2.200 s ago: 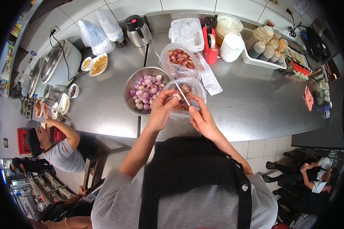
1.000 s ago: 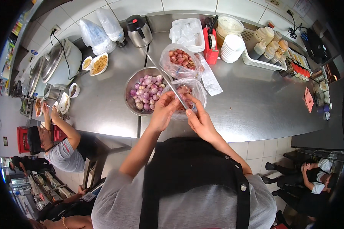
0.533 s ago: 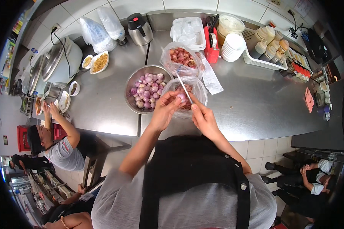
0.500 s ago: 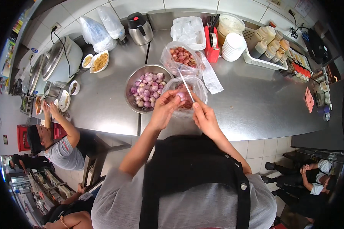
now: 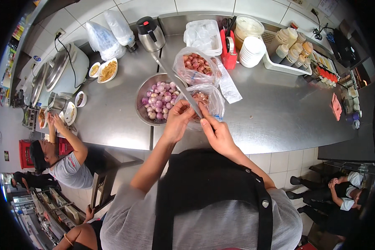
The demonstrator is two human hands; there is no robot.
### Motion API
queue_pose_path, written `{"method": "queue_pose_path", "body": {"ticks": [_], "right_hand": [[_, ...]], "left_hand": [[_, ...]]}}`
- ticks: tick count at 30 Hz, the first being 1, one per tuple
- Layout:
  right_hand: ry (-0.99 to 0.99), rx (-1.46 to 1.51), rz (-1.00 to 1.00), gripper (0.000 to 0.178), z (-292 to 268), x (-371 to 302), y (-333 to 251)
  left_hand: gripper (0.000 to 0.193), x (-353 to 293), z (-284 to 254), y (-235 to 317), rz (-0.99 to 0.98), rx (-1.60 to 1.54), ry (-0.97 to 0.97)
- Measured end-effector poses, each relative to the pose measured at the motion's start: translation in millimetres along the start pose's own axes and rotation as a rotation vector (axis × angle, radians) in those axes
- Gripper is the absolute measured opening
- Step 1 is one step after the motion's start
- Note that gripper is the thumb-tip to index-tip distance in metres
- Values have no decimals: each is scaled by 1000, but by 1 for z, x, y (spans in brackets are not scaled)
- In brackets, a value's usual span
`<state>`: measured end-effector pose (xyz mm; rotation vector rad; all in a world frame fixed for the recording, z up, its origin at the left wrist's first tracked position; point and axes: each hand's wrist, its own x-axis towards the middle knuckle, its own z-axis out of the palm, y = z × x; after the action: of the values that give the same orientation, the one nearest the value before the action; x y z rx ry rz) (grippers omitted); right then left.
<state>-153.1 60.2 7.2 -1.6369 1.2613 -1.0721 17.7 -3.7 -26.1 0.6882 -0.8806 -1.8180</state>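
Observation:
A long knife is in my right hand, its blade slanting up and to the left past the bowl's right edge. My left hand is closed on a small shallot, mostly hidden now by fingers and blade. Both hands meet over the near side of a clear plastic bag with reddish skins inside. Left of it, a perforated metal bowl holds many peeled purple-white shallots. Behind, another plastic bag is filled with red-brown unpeeled shallots.
On the steel counter lies a paper slip. Behind stand a steel jug, a tray of plastic cups, a red tape dispenser, stacked white tubs and a bottle basket. A co-worker works at the left.
The knife has swung from a short, steep view to a long blade pointing up-left. My right hand has shifted slightly left and down, and the shallot is now covered.

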Motion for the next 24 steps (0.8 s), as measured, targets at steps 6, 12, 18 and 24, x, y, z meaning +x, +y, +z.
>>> {"method": "queue_pose_path", "body": {"ticks": [6, 12, 18, 24], "right_hand": [[-96, 567, 336, 49, -7, 1, 4], [-33, 496, 366, 48, -12, 5, 23], [-73, 485, 429, 53, -18, 6, 21], [-90, 420, 360, 56, -9, 1, 6]], "left_hand": [[31, 0, 6, 6, -31, -28, 8], [35, -3, -1, 9, -54, 0, -11], [37, -7, -1, 9, -48, -14, 13], [27, -6, 1, 1, 24, 64, 66]]}}
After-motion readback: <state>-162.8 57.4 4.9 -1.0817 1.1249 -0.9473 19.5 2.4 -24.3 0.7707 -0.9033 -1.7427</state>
